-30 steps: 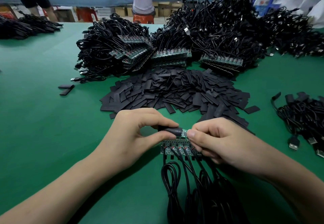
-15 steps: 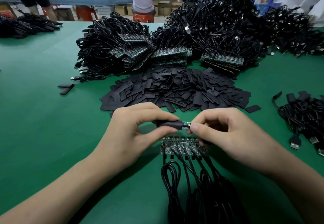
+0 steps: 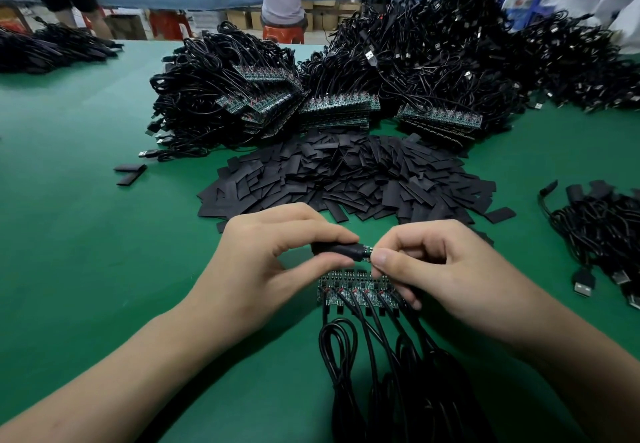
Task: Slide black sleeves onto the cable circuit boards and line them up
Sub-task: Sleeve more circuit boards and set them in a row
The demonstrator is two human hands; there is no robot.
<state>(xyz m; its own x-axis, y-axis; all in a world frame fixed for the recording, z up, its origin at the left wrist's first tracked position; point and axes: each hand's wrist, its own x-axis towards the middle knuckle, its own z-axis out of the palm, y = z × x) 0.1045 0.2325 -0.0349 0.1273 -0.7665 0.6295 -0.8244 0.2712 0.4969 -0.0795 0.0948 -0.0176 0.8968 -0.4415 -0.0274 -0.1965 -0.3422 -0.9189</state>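
Left hand [image 3: 263, 262] pinches black sleeve [image 3: 337, 250], right hand [image 3: 446, 269] pinches circuit board [image 3: 367, 253] tip; sleeve pile [image 3: 346, 179], cable heaps [image 3: 415, 61] beyond.

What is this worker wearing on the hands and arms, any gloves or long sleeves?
Nothing that shows. The left hand and right hand are bare: no gloves, rings or finger cots. Both forearms are bare as far as the frame reaches, with no shirt sleeve, watch or wrist strap in view.
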